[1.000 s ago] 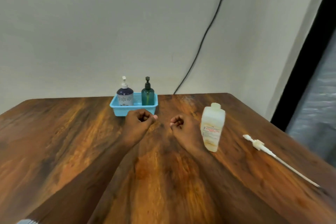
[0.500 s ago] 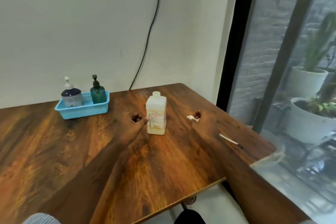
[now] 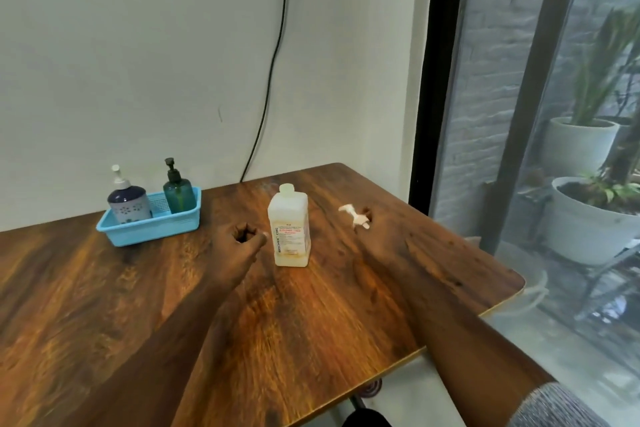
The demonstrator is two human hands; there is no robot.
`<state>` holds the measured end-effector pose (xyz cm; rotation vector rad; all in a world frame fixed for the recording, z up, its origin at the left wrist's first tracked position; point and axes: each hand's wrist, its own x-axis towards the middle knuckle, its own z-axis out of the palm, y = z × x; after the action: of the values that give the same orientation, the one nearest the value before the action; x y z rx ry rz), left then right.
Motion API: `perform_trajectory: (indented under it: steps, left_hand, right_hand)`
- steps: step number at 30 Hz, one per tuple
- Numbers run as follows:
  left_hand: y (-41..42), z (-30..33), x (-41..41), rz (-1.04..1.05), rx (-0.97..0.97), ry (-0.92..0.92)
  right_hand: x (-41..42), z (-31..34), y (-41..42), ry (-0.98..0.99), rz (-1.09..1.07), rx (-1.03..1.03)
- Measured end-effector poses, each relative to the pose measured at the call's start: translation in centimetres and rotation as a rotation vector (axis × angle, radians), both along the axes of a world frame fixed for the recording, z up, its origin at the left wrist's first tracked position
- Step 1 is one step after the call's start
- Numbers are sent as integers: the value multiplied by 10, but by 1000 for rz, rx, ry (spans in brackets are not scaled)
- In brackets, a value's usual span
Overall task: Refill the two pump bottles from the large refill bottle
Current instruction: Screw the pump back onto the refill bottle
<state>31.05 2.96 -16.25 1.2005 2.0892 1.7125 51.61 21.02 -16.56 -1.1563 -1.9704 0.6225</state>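
Progress: barely begun, by my reading. Both pump bottles stand capped in their basket, and nothing shows any pouring yet.
Refill bottle (image 3: 290, 229): upright on the table (image 3: 104, 305) between my two hands, a squarish translucent white plastic jug with a printed label, pale yellowish liquid low inside. Its neck looks uncapped, though I cannot be sure.
Pump head (image 3: 353, 215): white plastic, nozzle pointing left, gripped in my right hand (image 3: 367, 222), whose fingers are curled round it (its long dip tube is hidden, so I cannot tell how it lies).
Left hand (image 3: 244, 239): fingers curled into a loose fist holding nothing, resting just beside the jug's left face, possibly touching it.
Navy pump bottle (image 3: 127, 199): rounded, dark glossy body with a pale flower pattern, white pump on top.
Green pump bottle (image 3: 177, 192): translucent teal plastic, slimmer, black pump on top.
Basket (image 3: 152, 230): light blue plastic, rectangular with perforated walls, near the wall at the table's far left, well apart from the jug.
Table: glossy dark wood grain with orange streaks, rounded corner.
Left to do: unscrew both pumps, pour into each, recap.
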Motion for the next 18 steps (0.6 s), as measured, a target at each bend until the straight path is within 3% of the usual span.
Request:
perform_trajectory:
  steps: [2, 5, 9, 13, 18]
  left_hand:
    - [3, -3, 3, 8, 0, -73]
    - [9, -5, 4, 26, -175, -162]
    - [22, 3, 1, -203, -188, -89]
    - [37, 10, -3, -306, -137, -89]
    - [46, 11, -10, -311, -108, -99]
  right_hand:
    - [-9, 19, -5, 273, 7, 43]
    - [-26, 59, -10, 638, 20, 31]
    - [-45, 98, -6, 1018, 140, -114]
    - [-56, 118, 0, 1229, 228, -217]
    - [-74, 127, -4, 1272, 254, -205]
